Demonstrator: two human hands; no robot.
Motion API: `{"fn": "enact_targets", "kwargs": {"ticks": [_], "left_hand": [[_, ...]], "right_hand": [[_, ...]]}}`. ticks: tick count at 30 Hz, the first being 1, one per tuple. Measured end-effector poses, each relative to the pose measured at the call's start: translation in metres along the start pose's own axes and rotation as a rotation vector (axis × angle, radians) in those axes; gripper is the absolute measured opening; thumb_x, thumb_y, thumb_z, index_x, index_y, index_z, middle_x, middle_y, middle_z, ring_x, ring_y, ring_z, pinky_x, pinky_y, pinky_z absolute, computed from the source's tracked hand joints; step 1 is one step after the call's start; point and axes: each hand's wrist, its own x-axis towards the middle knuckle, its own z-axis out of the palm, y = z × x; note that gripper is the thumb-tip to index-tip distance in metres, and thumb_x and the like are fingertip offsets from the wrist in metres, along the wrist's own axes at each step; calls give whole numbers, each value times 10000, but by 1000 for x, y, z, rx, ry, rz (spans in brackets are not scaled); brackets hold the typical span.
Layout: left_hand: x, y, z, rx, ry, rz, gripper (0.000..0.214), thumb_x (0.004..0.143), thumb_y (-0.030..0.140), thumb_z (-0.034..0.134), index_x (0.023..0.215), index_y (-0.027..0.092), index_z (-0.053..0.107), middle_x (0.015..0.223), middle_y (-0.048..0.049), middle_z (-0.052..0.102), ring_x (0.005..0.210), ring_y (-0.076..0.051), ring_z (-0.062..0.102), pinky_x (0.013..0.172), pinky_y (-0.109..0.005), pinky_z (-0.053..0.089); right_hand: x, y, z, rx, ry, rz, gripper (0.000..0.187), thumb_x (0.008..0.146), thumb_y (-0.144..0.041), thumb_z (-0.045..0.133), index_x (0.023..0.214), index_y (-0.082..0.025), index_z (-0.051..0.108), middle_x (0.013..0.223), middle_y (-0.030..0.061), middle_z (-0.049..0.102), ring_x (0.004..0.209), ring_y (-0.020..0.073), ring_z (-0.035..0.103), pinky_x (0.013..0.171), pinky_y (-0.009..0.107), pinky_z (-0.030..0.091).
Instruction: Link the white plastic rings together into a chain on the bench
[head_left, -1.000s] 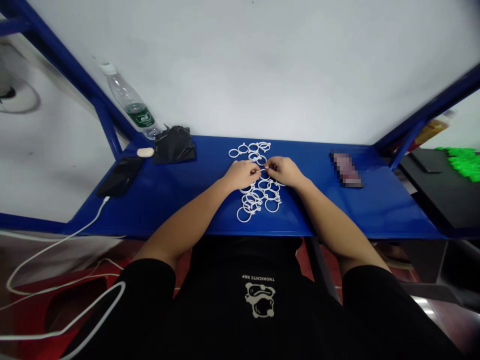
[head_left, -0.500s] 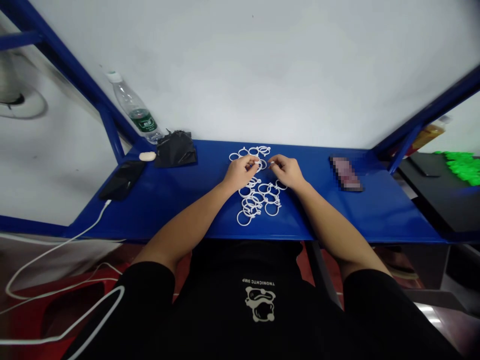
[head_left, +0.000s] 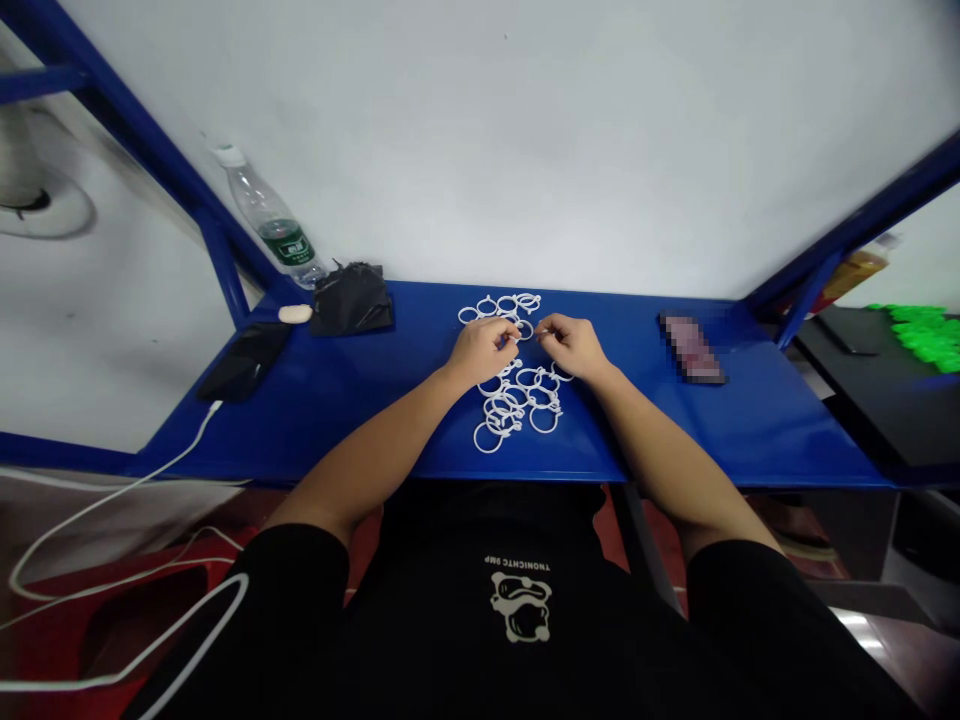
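Loose white rings with small eyelets (head_left: pixel 544 418) lie in a heap on a blue table (head_left: pixel 420 430). My left hand (head_left: pixel 482 350) is closed in a pinch above the rings, with a bit of white ring at its fingertips. Facing it, a short gap to the right, my right hand (head_left: pixel 571 345) also pinches thumb against forefinger. Only a small white part shows there; the fingers hide the rest. Between and behind the hands lie more white rings (head_left: pixel 487 306).
On the left are a plastic bottle (head_left: pixel 285 240), a black bag (head_left: pixel 351 300), a pale oval case (head_left: pixel 295 313) and a black phone (head_left: pixel 244 362) with a white cable (head_left: pixel 180 455). Another phone (head_left: pixel 691 347) lies right. Green pieces (head_left: pixel 926 335) sit beyond the blue frame (head_left: pixel 810 290).
The fingertips of both hands have dipped slightly towards the table and curled further round the white pieces. The loose rings look unmoved.
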Motion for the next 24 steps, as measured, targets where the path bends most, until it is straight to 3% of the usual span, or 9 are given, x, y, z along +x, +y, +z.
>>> {"fn": "enact_targets", "kwargs": {"ticks": [9,14,16,19,21,24], "left_hand": [[2,1,-4,-7,-10,-3,221,851,58,620,787,228,745,844,-22,772,830,-200,681,929,-398,553],[4,-2,-4,-7,25,16,270,861,53,597,755,229,773,871,-29,798,879,-212,713,951,-412,557],[4,-4,-3,-6,44,34,291,866,49,583,755,229,782,878,-32,802,888,-212,718,952,-413,557],[4,-7,-1,13,58,54,312,862,35,568,748,235,779,858,-22,798,879,-208,714,954,-412,557],[4,-8,0,24,61,51,301,853,23,578,765,238,770,843,-10,795,877,-207,714,956,-408,559],[2,-8,1,-22,60,9,299,847,3,604,951,224,778,919,-13,812,893,-201,732,912,-372,575]], "right_hand": [[3,-2,-8,-18,18,-17,285,869,-215,500,789,-213,774,860,65,799,803,240,718,809,346,519],[2,-1,-9,0,78,-33,315,873,-188,459,765,-216,754,836,65,767,789,236,709,822,353,523],[1,1,-6,14,105,-42,301,876,-182,460,815,-217,752,828,56,762,777,230,703,807,346,524],[0,4,-1,83,118,-60,333,882,-170,472,1058,-202,754,851,38,783,732,212,693,765,326,529],[-1,5,1,107,79,-87,384,877,-162,485,1167,-191,736,896,37,805,734,205,701,762,315,537],[-2,2,0,88,-77,-186,347,873,-157,482,1066,-197,767,928,42,818,781,202,730,793,310,552]]}}
